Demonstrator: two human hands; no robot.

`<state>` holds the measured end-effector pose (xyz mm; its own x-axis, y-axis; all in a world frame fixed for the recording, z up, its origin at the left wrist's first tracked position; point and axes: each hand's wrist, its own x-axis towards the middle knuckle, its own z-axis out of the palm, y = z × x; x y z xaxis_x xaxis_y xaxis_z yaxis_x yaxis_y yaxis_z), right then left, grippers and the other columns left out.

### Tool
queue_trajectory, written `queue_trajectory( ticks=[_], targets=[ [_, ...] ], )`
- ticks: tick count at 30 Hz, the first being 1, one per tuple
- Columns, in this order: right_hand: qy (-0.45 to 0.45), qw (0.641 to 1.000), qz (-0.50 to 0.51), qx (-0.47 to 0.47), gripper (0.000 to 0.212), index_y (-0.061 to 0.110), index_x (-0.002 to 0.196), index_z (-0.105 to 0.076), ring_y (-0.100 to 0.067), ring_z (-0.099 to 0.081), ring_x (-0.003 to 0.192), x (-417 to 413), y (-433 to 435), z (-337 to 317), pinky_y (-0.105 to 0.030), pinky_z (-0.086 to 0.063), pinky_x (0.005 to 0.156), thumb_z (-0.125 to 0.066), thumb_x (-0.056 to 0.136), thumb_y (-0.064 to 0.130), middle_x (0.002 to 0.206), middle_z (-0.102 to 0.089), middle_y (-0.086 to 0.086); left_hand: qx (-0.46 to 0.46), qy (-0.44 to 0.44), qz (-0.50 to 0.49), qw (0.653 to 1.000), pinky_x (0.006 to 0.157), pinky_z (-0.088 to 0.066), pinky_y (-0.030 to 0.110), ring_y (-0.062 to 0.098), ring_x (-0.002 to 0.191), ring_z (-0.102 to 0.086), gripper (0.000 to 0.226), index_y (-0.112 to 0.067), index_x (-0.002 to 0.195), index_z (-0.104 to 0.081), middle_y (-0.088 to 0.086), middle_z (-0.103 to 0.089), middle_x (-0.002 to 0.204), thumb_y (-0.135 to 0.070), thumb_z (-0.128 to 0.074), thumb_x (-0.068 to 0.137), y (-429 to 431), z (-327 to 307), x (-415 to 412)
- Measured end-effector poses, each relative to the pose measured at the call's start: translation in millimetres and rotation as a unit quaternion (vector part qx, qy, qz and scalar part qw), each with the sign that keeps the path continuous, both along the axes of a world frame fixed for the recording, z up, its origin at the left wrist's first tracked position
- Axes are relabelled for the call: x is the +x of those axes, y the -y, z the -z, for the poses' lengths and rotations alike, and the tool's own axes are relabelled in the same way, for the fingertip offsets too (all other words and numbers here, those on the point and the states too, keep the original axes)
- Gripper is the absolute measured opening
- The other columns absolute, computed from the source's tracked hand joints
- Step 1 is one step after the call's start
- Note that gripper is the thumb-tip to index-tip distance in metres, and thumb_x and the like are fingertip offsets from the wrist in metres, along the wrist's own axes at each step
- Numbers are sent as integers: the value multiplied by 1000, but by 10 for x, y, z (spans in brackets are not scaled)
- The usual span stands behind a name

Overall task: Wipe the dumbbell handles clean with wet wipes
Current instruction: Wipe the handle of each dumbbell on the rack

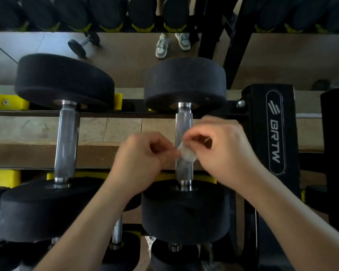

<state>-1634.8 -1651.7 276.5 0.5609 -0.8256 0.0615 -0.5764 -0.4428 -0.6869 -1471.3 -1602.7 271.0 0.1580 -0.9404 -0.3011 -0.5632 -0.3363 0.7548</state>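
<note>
White wet wipe is pinched by left hand and right hand over the steel dumbbell handle.

A single wide-angle camera worn on the person's head looks forward and steeply down on a dumbbell rack. It sits close enough that two dumbbells fill most of the frame, with the right dumbbell near centre and its handle running up and down the picture. Both forearms enter from the bottom edge, and the left hand and right hand meet at a wipe over that handle at mid-frame. The top of the frame reaches the floor beyond the rack, where a pair of shoes stands.
</note>
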Motion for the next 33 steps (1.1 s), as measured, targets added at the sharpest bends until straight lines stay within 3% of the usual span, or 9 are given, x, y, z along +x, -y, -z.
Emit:
queue_trajectory(
  ticks=[3, 9, 11, 14, 20, 25, 28, 30, 33],
  targets=[
    [6, 1000, -12, 10, 8, 22, 91, -71, -1, -60, 78, -37, -45, 47, -19, -51, 73, -64, 87, 21, 84, -61, 14, -32, -31, -35, 998, 52, -43, 9, -3, 59, -59, 12, -27, 72, -67, -13, -65, 64, -25, -77, 79, -21, 33, -24],
    [-165, 956, -219, 102, 33, 39, 121, -60, 7, -56, 84, -20, -61, -230, -19, -51, 76, -63, 90, 29, 95, -57, 22, 105, -35, 91, 990, 73, -49, 17, -5, 82, -63, 16, -38, 85, -72, -22, -69, 83, -29, -60, 92, -347, -37, 126],
    [-236, 923, -292, 84, 35, 40, 124, -59, 6, -55, 85, 78, 70, -225, -20, -51, 79, -62, 91, 28, 94, -59, 22, 63, -54, 60, 995, 73, -47, 15, -6, 90, -60, 18, -42, 85, -71, -26, -66, 93, -36, -55, 91, -509, -54, 124],
    [-211, 912, -339, 93, 22, 31, 111, -71, 8, -55, 83, 91, 160, -149, -17, -48, 80, -65, 90, 25, 83, -55, 26, -41, -96, -36, 994, 80, -45, 11, -5, 103, -57, 22, -44, 89, -70, -28, -61, 104, -51, -52, 81, -804, -52, 25],
    [-44, 984, -163, 50, 19, 20, 94, -76, 3, -62, 84, -182, 149, -11, -11, -49, 72, -69, 84, 5, 90, -63, 19, -121, -41, -62, 990, 84, -50, 21, 10, 116, -54, 33, -40, 107, -69, -23, -54, 117, -54, -46, 88, -1055, 116, -137],
    [-9, 996, -74, 39, 20, 20, 98, -74, -4, -60, 85, -147, -65, 57, -16, -51, 72, -69, 81, 28, 98, -59, 11, -99, -88, -97, 986, 84, -44, 7, -6, 115, -49, 35, -49, 111, -58, -30, -47, 122, -63, -41, 84, -1083, 131, -245],
    [15, 998, -51, -33, 14, 18, 94, -74, -4, -62, 84, -94, -77, 45, -21, -54, 75, -73, 80, 17, 96, -63, 8, -87, -85, -111, 986, 84, -40, 3, -11, 118, -43, 37, -56, 113, -52, -32, -42, 128, -70, -37, 82, -1095, 159, -326],
    [42, 999, -2, -30, 23, 19, 102, -71, -2, -63, 84, -47, -31, 37, -17, -53, 76, -75, 81, 11, 95, -66, 10, -64, -98, -119, 986, 89, -43, 8, -7, 122, -43, 54, -58, 122, -43, -27, -40, 136, -82, -39, 74, -1109, 169, -352],
    [49, 999, 14, -14, 27, 20, 104, -71, 0, -62, 88, -76, -108, 96, -13, -52, 78, -76, 80, 11, 98, -65, 11, 12, -99, -127, 987, 104, -42, 27, 5, 132, -40, 108, -55, 141, -10, -17, -33, 149, -100, -41, 47, -1144, 147, -396]
  ],
)
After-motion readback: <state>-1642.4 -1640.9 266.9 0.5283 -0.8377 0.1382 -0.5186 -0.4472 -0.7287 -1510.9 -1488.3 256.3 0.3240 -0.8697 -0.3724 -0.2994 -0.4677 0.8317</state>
